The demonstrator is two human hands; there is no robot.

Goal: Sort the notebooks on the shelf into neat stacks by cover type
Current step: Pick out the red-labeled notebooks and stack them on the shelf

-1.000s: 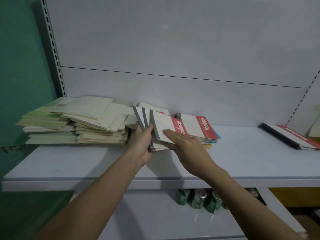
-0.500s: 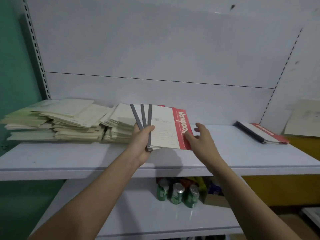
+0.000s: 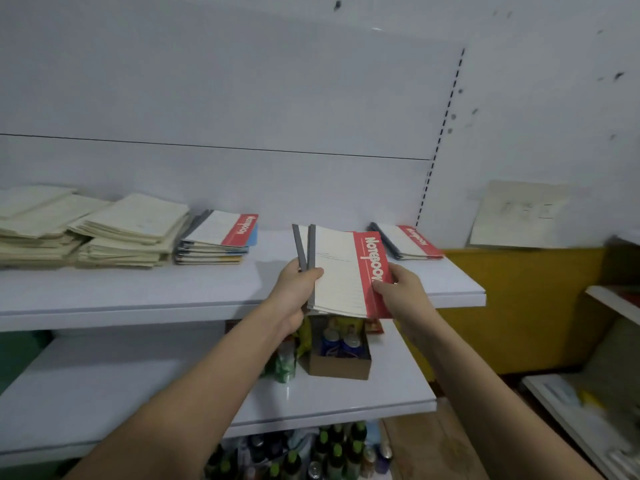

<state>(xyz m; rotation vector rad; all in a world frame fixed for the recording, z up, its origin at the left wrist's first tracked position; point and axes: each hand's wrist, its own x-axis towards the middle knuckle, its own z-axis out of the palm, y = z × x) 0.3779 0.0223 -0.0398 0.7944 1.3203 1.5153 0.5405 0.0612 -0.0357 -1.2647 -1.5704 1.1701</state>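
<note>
- You've got a small bundle of red-banded notebooks (image 3: 341,271) up in the air, just in front of the upper shelf (image 3: 138,296) edge, gray spines fanned out a bit at the top.
- Your left hand (image 3: 296,289) is wrapped round the spine side, thumb lying across the top cover.
- Your right hand (image 3: 403,291) pinches the red band side, thumb on the cover, fingers tucked underneath. So both hands are clamped on the same bundle, one per side.
- On the upper shelf, left of the bundle, there's a short stack of red-banded notebooks (image 3: 218,242), with a blue cover peeking out from under the top one.
- Further left on that shelf, touching that stack, are messy piles of cream-cover notebooks (image 3: 131,233), running off the left edge of the view.
- Right of the bundle, near the shelf's right end, sits another small stack of red-banded notebooks (image 3: 408,242).
- Past that end, a pale sheet (image 3: 519,216) leans on the wall above a yellow panel (image 3: 526,306).
- Below the bundle, on the lower shelf (image 3: 138,393), there's a cardboard box (image 3: 341,365) with cans in it and a green can (image 3: 285,363) just left of it.
- Under that, green-capped bottles (image 3: 329,452), kinda blurry.
</note>
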